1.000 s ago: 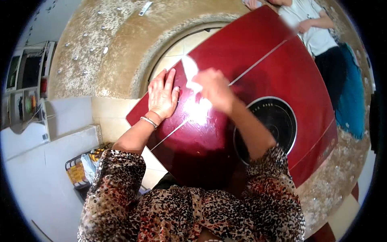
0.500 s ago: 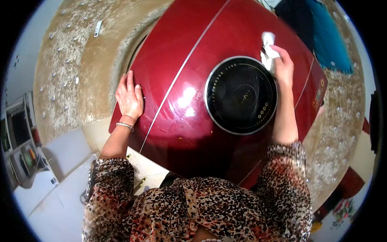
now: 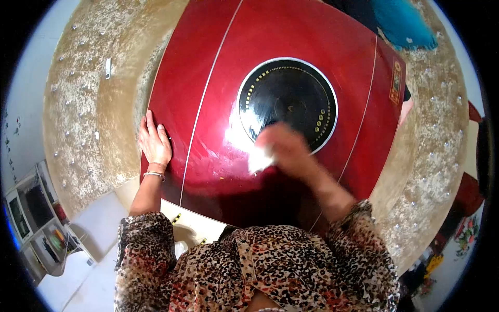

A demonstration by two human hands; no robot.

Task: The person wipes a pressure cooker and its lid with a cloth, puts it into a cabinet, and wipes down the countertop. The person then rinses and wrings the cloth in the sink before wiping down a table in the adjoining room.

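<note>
- Right hand point(image 3: 283, 148) motion-blurred, bunched around a white wipe point(image 3: 260, 158) — fingers look closed on it, though the blur hides the exact grip.
- Wipe pressed to the glossy red table top point(image 3: 291, 31), at about 7 o'clock off the black round induction hob point(image 3: 287, 103) set into the middle, just beside its silver rim.
- Judged soft, light and limp — a tissue or thin cloth, hard to tell which; likely to crumple and tear if dragged damp, so best held balled in the palm with the fingertips on top, not pinched by a corner.
- Left hand point(image 3: 154, 141) spread flat, fingers released and extended, holding nothing, resting on the table's left edge at about 9 o'clock from the hob; a bracelet point(image 3: 154, 175) at the wrist.
- Red surface shiny and hard, glare beside the wipe — probably slick under the palm, and the glass hob face probably prone to scratching.
- Thin silver inlay line point(image 3: 205, 88) between the left hand and the hob.
- Speckled beige surround point(image 3: 78, 104) around the table; leopard-print sleeves point(image 3: 358, 244) at the bottom of the view.
</note>
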